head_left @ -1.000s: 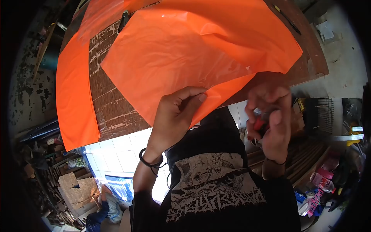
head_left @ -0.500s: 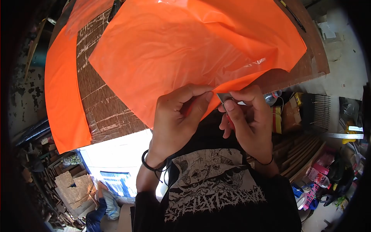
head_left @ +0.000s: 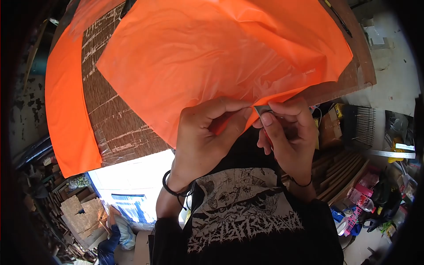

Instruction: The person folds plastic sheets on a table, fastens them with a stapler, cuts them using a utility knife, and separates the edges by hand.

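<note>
A large orange sheet [head_left: 194,62] with a thin clear film on it lies over the brown tabletop [head_left: 112,119], its near edge lifted and folded. My left hand [head_left: 210,137] pinches that near edge between thumb and forefinger. Close beside it, my right hand [head_left: 289,132] grips a small cutter [head_left: 263,109] with a grey metal blade and a red part. The blade's tip is at the sheet's edge, next to my left fingertips. Some of the cutter is hidden in my right palm.
A long orange strip [head_left: 68,110] lies at the table's left. A black and yellow tool [head_left: 338,17] rests at the far right. Wood scraps [head_left: 84,214] and part of a person [head_left: 110,238] are at lower left; wood strips [head_left: 338,176] are stacked at right.
My right hand has come in from the right to my left fingertips, with the cutter now at the sheet's edge. Both hands have since shifted slightly right with the edge.
</note>
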Demonstrator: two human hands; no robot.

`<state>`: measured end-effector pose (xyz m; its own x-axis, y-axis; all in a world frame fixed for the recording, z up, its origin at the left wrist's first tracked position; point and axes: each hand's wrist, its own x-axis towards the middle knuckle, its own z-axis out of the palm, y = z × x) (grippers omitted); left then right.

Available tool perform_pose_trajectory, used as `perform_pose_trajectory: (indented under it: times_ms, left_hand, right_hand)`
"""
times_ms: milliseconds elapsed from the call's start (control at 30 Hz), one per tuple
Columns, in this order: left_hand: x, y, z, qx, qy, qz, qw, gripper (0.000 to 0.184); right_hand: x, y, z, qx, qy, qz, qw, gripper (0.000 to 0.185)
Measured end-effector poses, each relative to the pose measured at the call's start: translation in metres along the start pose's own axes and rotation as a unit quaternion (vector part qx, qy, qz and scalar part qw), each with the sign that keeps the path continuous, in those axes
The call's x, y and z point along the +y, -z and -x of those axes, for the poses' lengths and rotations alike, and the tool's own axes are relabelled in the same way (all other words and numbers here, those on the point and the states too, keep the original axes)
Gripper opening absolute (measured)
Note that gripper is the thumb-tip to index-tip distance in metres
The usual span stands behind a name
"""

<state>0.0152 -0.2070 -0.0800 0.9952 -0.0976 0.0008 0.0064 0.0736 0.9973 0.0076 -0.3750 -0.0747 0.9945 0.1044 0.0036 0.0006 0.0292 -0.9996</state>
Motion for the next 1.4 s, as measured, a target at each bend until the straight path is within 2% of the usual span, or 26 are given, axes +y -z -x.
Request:
perform_pose_trajectory:
  times_ms: [133, 200, 500, 600, 900, 1400]
  left_hand:
    - [0.001, 0.003, 0.001, -0.029, -0.008, -0.027, 0.999, 0.014]
    - [-0.001, 0.001, 0.0, 0.004, -0.03, -0.045, 0.999, 0.011]
    - [-0.003, 0.0, 0.001, 0.022, -0.047, -0.055, 0.997, 0.012]
    - [-0.003, -0.001, 0.001, 0.023, -0.043, -0.049, 0.998, 0.013]
    - [-0.005, 0.0, 0.001, 0.028, -0.085, -0.102, 0.991, 0.013]
    - [0.0, -0.002, 0.001, 0.042, -0.07, -0.109, 0.991, 0.011]
  right_hand:
    - [0.0, 0.0, 0.0, -0.001, 0.0, 0.003, 1.0, 0.016]
    - [0.0, -0.001, -0.001, 0.001, -0.011, -0.002, 1.0, 0.016]
    - [0.007, 0.0, -0.002, -0.039, 0.03, -0.018, 0.999, 0.015]
    - [0.007, -0.002, -0.002, -0.018, 0.007, -0.066, 0.998, 0.016]
    - [0.007, -0.007, -0.002, -0.009, -0.001, -0.081, 0.997, 0.015]
    - [0.015, -0.008, -0.004, -0.027, 0.021, -0.131, 0.991, 0.015]
